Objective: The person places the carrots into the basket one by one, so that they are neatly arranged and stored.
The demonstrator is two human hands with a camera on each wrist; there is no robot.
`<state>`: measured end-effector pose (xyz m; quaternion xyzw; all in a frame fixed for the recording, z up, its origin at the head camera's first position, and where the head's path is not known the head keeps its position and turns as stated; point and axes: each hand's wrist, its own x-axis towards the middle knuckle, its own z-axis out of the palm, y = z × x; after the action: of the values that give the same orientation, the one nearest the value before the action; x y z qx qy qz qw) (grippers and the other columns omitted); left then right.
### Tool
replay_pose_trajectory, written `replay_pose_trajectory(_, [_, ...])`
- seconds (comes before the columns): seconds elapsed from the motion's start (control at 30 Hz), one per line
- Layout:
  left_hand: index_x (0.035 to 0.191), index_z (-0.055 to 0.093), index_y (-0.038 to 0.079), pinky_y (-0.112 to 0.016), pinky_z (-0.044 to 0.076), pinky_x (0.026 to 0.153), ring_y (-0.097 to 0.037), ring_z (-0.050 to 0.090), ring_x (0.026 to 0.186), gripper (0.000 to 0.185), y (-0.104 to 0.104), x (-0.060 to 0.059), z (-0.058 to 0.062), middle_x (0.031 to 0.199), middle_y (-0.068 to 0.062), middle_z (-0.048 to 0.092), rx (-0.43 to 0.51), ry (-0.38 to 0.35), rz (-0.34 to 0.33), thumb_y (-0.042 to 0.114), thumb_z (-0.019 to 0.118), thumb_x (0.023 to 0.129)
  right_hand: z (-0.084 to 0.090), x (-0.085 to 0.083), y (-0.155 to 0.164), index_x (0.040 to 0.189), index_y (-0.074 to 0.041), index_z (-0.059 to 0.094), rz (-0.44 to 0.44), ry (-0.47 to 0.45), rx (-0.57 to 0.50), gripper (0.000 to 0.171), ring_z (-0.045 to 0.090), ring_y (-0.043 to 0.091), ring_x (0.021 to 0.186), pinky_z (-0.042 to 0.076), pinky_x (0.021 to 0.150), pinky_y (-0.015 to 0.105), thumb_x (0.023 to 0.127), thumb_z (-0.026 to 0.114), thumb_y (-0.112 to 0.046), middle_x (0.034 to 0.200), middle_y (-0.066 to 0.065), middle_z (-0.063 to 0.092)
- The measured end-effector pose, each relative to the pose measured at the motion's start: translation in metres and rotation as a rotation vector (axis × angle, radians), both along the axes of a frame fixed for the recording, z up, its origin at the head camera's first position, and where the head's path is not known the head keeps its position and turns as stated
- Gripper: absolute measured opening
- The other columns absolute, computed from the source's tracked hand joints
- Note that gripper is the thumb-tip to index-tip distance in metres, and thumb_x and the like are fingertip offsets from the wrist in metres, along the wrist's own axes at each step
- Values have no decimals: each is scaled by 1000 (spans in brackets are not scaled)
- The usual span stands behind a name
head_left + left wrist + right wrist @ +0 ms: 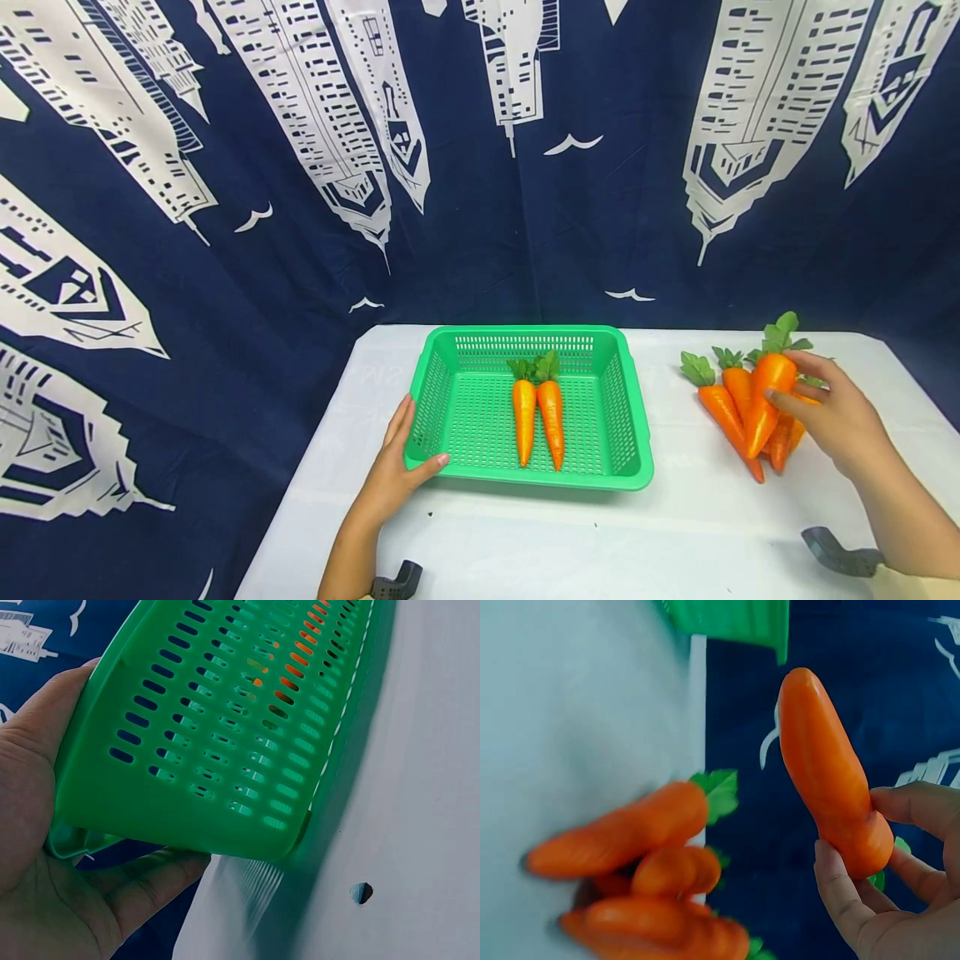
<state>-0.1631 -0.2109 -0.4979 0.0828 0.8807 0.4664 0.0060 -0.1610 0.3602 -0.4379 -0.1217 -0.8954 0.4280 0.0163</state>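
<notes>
— Carrot (765, 400): we're gripping it in our right hand (840, 421), lifted just above the carrot pile (731, 408) on the white table (525, 533).
— And our left hand (397, 471) is clasping the green basket (457, 400) at its corner, two carrots (538, 410) lying inside.

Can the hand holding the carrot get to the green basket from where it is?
Probably yes. The right hand lifts a carrot above the pile, and the white table between it and the basket looks bare. The basket's top is open, with two carrots inside.
</notes>
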Motion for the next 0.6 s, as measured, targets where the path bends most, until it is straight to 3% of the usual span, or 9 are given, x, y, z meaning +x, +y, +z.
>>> replay_pose_trajectory(0.37, [164, 10, 24, -67, 15, 122, -31, 6, 159, 108, 0, 1, 0, 170, 13, 1, 2, 4, 1, 48, 79, 85, 32, -26, -48, 162, -16, 21, 185, 61, -25, 74, 44, 60, 132, 39, 96, 77, 102, 60, -36, 159, 34, 26])
replay_pose_trajectory(0.47, [164, 10, 23, -68, 15, 122, -32, 6, 159, 108, 0, 1, 1, 170, 13, 1, 5, 5, -1, 48, 79, 85, 39, -32, -63, 162, -17, 23, 217, 75, -50, 74, 46, 57, 133, 47, 99, 67, 101, 62, -33, 159, 32, 27])
replay_pose_trajectory(0.6, [164, 10, 23, -68, 15, 122, -32, 6, 159, 108, 0, 1, 1, 171, 13, 1, 6, 7, -2, 48, 79, 85, 47, -42, -85, 161, -17, 26, 254, 105, -114, 73, 47, 52, 134, 61, 87, 37, 99, 65, -28, 158, 28, 26])
